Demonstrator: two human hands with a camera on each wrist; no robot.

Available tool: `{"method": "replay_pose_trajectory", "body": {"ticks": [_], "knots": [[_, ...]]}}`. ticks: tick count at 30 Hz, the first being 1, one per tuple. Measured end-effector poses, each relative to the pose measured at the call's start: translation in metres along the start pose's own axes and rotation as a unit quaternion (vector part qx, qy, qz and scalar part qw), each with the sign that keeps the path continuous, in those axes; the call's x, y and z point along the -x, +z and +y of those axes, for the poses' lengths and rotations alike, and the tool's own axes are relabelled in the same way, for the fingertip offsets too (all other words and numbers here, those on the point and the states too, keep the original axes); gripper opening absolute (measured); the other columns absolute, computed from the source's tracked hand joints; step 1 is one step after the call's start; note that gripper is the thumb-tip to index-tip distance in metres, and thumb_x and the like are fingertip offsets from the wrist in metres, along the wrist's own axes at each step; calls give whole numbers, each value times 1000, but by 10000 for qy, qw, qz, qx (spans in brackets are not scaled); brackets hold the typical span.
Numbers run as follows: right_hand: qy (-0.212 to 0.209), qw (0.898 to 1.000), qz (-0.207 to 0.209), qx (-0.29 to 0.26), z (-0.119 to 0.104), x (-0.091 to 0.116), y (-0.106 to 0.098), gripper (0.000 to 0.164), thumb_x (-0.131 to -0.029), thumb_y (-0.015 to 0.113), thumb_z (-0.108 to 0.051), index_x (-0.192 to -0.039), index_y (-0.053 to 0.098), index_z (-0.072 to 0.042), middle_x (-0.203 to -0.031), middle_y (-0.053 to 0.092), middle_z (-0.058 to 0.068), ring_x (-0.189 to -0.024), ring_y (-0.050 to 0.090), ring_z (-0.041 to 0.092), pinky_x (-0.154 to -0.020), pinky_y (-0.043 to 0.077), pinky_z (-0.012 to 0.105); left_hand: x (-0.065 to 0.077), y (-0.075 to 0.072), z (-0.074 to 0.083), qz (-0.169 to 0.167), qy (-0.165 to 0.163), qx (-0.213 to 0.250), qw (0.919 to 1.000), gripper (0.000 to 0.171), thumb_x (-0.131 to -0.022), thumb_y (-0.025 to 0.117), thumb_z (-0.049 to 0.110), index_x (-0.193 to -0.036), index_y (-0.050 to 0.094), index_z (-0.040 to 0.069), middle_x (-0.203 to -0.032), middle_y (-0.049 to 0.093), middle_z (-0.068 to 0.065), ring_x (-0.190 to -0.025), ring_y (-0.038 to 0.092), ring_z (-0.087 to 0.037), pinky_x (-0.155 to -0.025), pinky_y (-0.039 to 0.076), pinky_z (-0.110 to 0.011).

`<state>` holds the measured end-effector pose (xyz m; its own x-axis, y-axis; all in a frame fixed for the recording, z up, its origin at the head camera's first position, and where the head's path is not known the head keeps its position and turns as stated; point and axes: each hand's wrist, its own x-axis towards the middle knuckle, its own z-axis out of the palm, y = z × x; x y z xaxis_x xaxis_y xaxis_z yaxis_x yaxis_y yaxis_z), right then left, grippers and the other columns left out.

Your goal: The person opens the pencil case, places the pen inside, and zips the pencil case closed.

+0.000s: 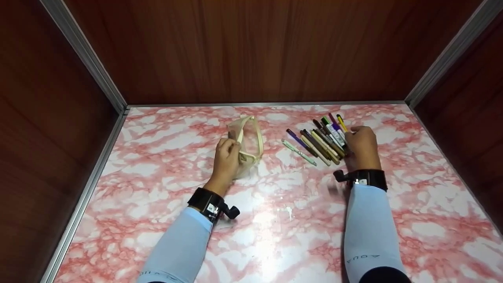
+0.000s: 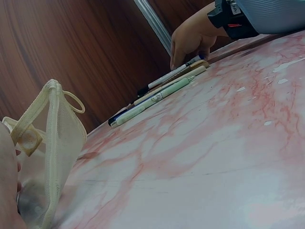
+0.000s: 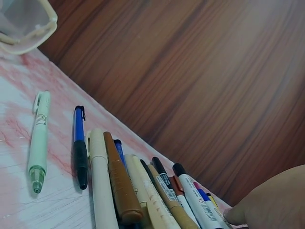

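A cream see-through mesh zip pouch [image 1: 259, 137] stands on the table with its mouth held wide. My left hand [image 1: 227, 153] grips its left edge, fingers curled over the rim. In the left wrist view, the pouch [image 2: 57, 143] shows a round-holed tab and a small loop. To the right, a row of pens and markers [image 1: 320, 145] lies slanted side by side. My right hand [image 1: 362, 143] is at the row's right end, by a yellow pen [image 1: 341, 122]. The right thumb [image 3: 236, 214] touches the markers' edge; whether the fingers pinch one is hidden.
A light green pen [image 1: 298, 152] and a blue pen [image 1: 300, 140] lie at the row's left side. Dark wooden panels [image 1: 251, 51] with metal edging wall in the back and sides. The tabletop [image 1: 275, 220] has a red-and-white marbled surface.
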<state>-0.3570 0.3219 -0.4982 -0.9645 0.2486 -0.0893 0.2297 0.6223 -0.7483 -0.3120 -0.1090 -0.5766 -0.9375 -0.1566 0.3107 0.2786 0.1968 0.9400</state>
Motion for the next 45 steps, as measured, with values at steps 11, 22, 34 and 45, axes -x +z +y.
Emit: {"method": "replay_pose_trajectory", "body": {"ticks": [11,22,34,45], "knots": [[114,9998,7,174,1,-3,-1,56,-106,49,-11,-157,57,12,-154,65,34,-138,61,44,-121,50,55,8,-1,28,-115,-247,130,9995,20,-113,58,8,-103,68,-5,-115,57,-12,-70,60,-7,-61,56,-20],[83,9999,61,-81,1,-3,0,57,-101,51,-6,-154,60,12,-147,67,35,-130,63,42,-111,55,51,8,-1,29,-60,-162,91,9998,19,-111,59,7,-102,68,-7,-111,57,-12,-71,60,-7,-60,56,-19],[168,9986,494,-56,-10,-3,-6,57,-108,50,-10,-165,56,-2,-145,70,31,-125,65,37,-103,54,43,7,-1,27,-50,-87,-27,9999,21,-111,60,8,-98,68,-6,-110,56,-11,-81,59,-7,-65,55,-19],[248,9760,317,-2138,-25,-7,-8,64,-115,61,-14,-176,43,-19,-120,67,2,-99,72,11,-78,61,21,7,1,15,116,229,269,9993,19,-108,62,9,-93,68,-2,-104,55,-6,-76,59,-11,-60,55,-20]]}}
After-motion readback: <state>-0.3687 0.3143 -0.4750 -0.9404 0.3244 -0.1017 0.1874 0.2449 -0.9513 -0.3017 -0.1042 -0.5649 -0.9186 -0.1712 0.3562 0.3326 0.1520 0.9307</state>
